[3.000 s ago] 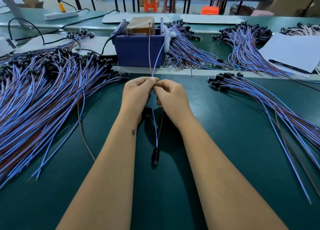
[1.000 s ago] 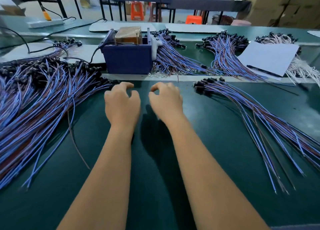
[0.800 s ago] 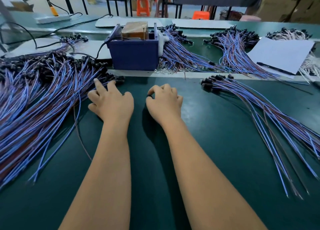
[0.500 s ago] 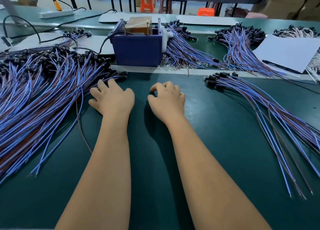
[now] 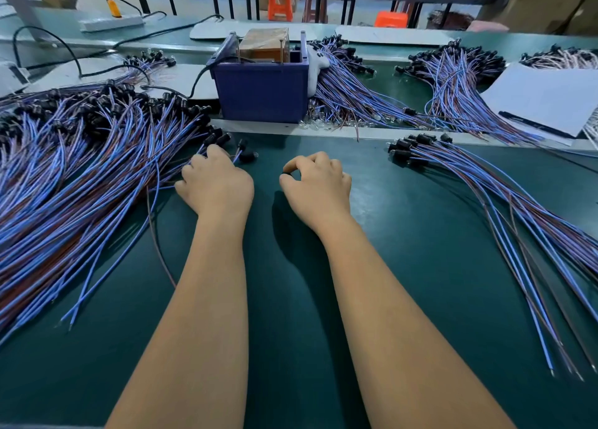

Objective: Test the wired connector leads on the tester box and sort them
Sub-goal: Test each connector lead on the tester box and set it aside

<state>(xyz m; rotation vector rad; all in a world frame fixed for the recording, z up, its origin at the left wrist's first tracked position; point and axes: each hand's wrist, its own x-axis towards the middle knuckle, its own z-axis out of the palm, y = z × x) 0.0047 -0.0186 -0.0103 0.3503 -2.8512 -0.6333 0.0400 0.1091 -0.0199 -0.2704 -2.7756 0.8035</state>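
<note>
A large heap of blue-and-brown wired leads point(image 5: 81, 176) with black connectors covers the left of the green mat point(image 5: 291, 299). My left hand point(image 5: 215, 186) reaches into the heap's right edge. Its fingers curl down over the wires, and one lead with a black connector point(image 5: 242, 144) sticks out past the fingertips. My right hand point(image 5: 315, 187) rests on the mat with loosely curled fingers, thumb near the index finger, holding no lead. The blue tester box point(image 5: 262, 95), with a brown block inside, stands behind the hands. A smaller fan of leads point(image 5: 485, 202) lies at right.
More bundles of leads point(image 5: 349, 95) point(image 5: 459, 82) lie behind the white strip beside the box. A white sheet with a black pen point(image 5: 550, 101) sits at the back right. A power strip point(image 5: 110, 24) and black cables run at the back left.
The lead held at the tester three seconds ago has left both hands. My left hand slid left onto the heap and now curls its fingers on the wires. My right hand stayed on the mat.
</note>
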